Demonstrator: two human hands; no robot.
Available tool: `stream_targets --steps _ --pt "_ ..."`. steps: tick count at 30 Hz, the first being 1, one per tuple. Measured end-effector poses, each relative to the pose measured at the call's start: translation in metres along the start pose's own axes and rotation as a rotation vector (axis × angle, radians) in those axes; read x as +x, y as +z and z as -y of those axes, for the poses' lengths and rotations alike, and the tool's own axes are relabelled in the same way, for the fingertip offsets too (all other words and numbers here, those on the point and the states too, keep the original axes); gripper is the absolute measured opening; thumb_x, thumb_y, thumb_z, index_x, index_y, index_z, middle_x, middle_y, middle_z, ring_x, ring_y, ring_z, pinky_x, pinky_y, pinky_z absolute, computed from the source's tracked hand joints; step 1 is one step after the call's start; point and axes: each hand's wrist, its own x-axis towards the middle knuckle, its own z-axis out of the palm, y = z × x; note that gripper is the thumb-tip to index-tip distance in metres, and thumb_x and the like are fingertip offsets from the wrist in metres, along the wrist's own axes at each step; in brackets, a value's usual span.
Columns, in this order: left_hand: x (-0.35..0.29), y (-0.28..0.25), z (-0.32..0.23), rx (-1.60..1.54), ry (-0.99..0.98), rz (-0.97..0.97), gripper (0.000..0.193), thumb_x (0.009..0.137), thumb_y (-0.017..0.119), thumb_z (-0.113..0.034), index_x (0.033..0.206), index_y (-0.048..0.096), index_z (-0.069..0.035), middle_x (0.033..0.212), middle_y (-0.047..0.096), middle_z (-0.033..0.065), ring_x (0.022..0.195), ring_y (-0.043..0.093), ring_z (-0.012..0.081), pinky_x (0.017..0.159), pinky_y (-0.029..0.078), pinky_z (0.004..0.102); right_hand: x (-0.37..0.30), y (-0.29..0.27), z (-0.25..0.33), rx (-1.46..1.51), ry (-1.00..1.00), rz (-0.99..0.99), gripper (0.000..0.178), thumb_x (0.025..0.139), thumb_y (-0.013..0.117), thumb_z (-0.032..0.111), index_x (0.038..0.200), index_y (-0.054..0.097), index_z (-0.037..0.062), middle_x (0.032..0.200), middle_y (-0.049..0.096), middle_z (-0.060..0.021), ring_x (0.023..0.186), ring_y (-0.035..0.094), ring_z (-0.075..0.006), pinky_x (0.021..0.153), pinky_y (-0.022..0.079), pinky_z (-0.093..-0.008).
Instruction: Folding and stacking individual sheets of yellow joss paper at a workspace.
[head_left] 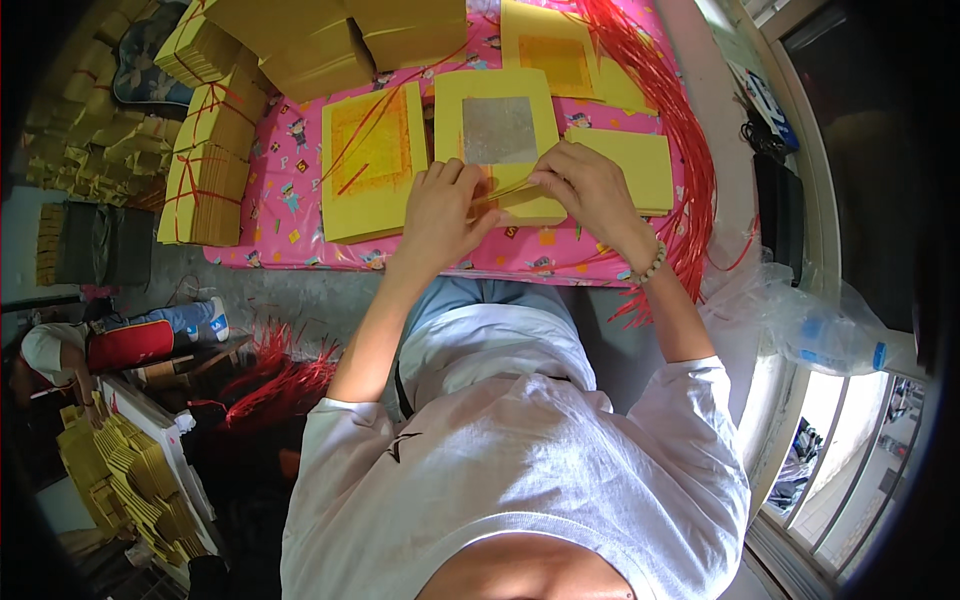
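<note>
A stack of yellow paper (546,110) with a silver-grey square (499,130) on top lies in front of me. At its near edge my left hand (445,212) is closed, fingers bent over the paper and thumb beneath. My right hand (590,192), with a beaded bracelet on its wrist, pinches the lifted edge of the top sheets near the right corner. The edge bows up between both hands. To the left lies a yellow stack with an orange square (368,140), a loose red strip across it. A plain yellow stack (645,172) sits under the right hand's far side.
Tall yellow bundles tied with red strips (205,185) line the pink patterned table's (290,215) left side. Long red strips (695,150) hang over its right edge. A clear plastic bag (830,335) is at right. Another person (60,355) handles yellow paper at lower left.
</note>
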Motion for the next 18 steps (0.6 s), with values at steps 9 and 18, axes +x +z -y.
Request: stream_targets --steps 9,18 --pt "0.008 0.002 0.009 -0.042 -0.04 -0.232 0.03 0.077 0.059 -0.001 0.107 0.058 -0.005 0.093 0.06 0.0116 0.084 0.054 0.0306 0.071 0.046 0.0416 0.002 0.009 -0.002 0.401 0.217 -0.388 0.049 0.082 0.07 0.023 0.121 0.049 0.0014 0.119 0.051 -0.0158 0.109 0.053 -0.0277 0.083 0.048 -0.0342" --pt "-0.005 -0.003 0.015 -0.906 -0.144 -0.16 0.025 0.092 0.055 -0.012 0.113 0.056 0.0 0.098 0.063 0.0116 0.092 0.059 0.017 0.08 0.044 0.0273 0.008 0.028 -0.012 0.744 0.125 -0.219 0.09 0.069 0.082 0.026 0.137 0.03 0.0011 0.135 0.042 -0.0159 0.128 0.039 -0.0253 0.098 0.04 -0.0381"
